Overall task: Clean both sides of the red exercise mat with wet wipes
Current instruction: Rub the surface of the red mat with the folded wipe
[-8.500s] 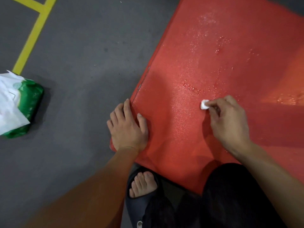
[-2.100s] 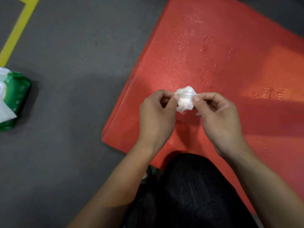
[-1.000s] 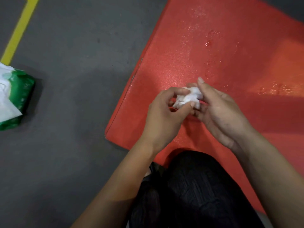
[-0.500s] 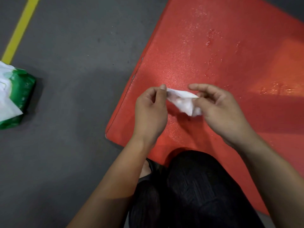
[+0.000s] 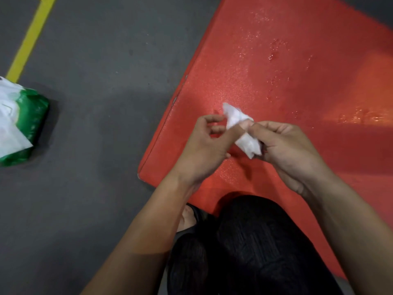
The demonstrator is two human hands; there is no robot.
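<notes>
Both hands are up off the mat, working one crumpled white wet wipe (image 5: 242, 130) between them. The right hand (image 5: 287, 150) has its fingers curled over and its thumb pressed in, gripping the lower, bunched end of the wipe. The left hand (image 5: 206, 145) meets it from the other side: its thumb lies along the wipe and touches it near the middle, while the index finger curls in above and the other fingers fold loosely toward the palm. Whether that left hand is truly pinching the wipe or only steadying it, I cannot tell. The upper end of the wipe sticks out free above the two hands, a ragged white point.

Directly below them lies the red exercise mat (image 5: 276, 67), flat on the grey floor (image 5: 95, 60), its near corner just left of the left wrist. Its surface glistens with small wet specks and droplets, and a brighter orange band of light crosses it on the right. The person crouches at the mat's near edge, black-clad knees (image 5: 251, 248) filling the bottom of the view.

Well apart to the left, on the floor, sits a green pack of wet wipes (image 5: 25, 126) with a white sheet poking from its top. A yellow floor line (image 5: 32, 39) runs past it at upper left.
</notes>
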